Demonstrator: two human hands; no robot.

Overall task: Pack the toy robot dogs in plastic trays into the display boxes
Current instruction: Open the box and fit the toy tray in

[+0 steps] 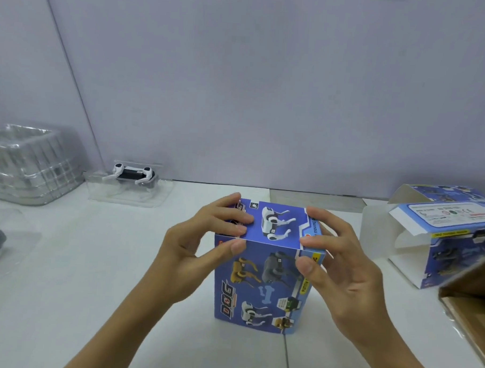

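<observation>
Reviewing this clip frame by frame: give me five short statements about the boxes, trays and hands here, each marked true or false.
1. Both hands touch the upright blue box. True: left hand, right hand.
2. Its top flap is open. False: it lies closed.
3. A white toy dog sits in a clear tray by the wall. True.
4. The second box at right stands sealed. False: it lies on its side, flaps open.
5. The stack of trays is at far right. False: far left.
</observation>
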